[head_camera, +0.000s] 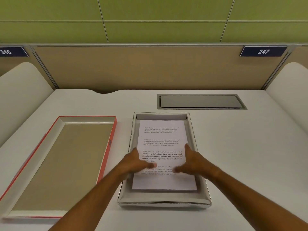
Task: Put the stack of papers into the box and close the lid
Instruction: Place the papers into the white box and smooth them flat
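The stack of papers (162,147) is lying flat inside the box (164,200), a shallow rectangular tray of pale grey cardboard with slightly bowed walls, and its smooth white top sheet is showing blocks of printed text. The left hand (135,161) is resting palm down on the stack's left edge with its fingers spread flat across the sheet, gripping nothing. The right hand (190,161) is mirroring it on the stack's right edge, likewise flat and loose, its blurred fingertips pointing inward toward the left hand so that the two are lying close together over the lower lines of text. Well out to the left of the left hand, the lid (63,164) is sitting upside down on the smooth white desk (241,155), a long rectangle with a red outer rim and a matte brown cardboard inside. Beyond the right hand, a grey rectangular hatch (200,101) is sitting flush in the desk surface.
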A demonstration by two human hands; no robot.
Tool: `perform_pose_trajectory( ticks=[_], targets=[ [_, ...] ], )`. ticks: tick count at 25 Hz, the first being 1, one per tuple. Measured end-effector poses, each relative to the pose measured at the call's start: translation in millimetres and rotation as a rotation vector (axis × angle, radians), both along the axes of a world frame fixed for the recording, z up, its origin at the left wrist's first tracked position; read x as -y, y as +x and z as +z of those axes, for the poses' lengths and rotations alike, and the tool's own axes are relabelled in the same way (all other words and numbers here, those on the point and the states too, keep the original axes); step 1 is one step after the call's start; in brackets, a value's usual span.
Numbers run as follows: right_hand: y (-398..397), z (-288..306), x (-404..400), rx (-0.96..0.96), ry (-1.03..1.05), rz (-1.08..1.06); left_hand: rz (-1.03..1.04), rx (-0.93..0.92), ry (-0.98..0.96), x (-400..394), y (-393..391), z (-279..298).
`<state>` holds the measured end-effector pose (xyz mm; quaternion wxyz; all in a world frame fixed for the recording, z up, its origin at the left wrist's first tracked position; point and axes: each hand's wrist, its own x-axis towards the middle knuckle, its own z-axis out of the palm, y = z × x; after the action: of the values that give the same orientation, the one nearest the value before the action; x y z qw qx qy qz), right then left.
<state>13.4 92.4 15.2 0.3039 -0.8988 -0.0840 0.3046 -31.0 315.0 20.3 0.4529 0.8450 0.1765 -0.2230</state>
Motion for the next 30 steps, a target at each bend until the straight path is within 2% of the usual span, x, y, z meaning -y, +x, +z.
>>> perform_pose_trajectory(
  ticks=[2,6,11,15,21,23,25,27,30],
  targets=[
    [13.5,3.2,-4.4,0.003,0.136,-0.136,0.205,-0.058,-0.166,-3.7,18.2,3.0],
    [27.2,18.8,-13.0,-0.206,0.297,-0.399,0.358,-0.140,-0.378,-5.1,38.4,8.8],
    [29.2,39.2,-8.0,-0.318,0.445,-0.455,0.425,-0.259,-0.413,-17.9,48.5,9.9],
    [31.4,38.2,-2.3,-0.350,0.381,-0.502,0.443,-0.261,-0.430,-20.5,48.8,11.3],
    [30.2,38.8,1.7,-0.362,0.419,-0.514,0.424,-0.238,-0.433,-18.8,45.1,9.8],
    [27.6,36.3,-2.4,-0.310,0.406,-0.466,0.389,-0.220,-0.401,-16.2,42.4,7.8],
    [22.9,29.8,-6.9,-0.161,0.281,-0.365,0.362,-0.167,-0.318,-9.3,38.2,8.2],
    [16.0,23.2,-13.7,0.069,0.126,-0.307,0.300,-0.020,-0.054,1.9,29.2,10.6],
    [3.9,10.5,-18.0,0.393,0.035,-0.152,0.121,0.302,0.389,21.2,8.6,13.7]
  ],
)
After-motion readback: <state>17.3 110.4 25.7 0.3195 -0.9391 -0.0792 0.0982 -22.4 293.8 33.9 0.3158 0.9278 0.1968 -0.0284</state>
